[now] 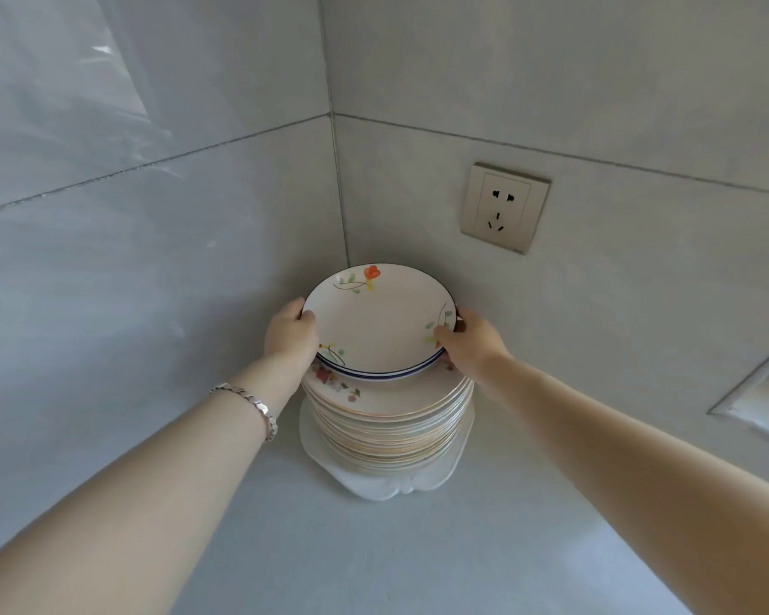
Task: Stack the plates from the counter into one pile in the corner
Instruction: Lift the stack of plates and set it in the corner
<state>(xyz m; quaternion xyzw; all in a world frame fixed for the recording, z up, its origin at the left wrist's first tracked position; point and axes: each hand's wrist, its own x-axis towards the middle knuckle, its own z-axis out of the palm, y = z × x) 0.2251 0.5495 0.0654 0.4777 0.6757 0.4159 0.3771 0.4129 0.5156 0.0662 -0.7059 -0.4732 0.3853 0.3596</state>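
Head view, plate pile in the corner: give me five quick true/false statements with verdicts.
1. Both hands grip the round white flower-painted top plate, left hand and right hand on opposite rims. True.
2. The pile of gold-rimmed plates sits on a square black tray. False: it rests on a white scalloped dish.
3. A beige wall socket is on the wall to the right of the pile. True.
4. The silver bracelet is on the right wrist. False: it is on the left wrist.
5. The top plate has a red rim line. False: the rim line is dark blue.
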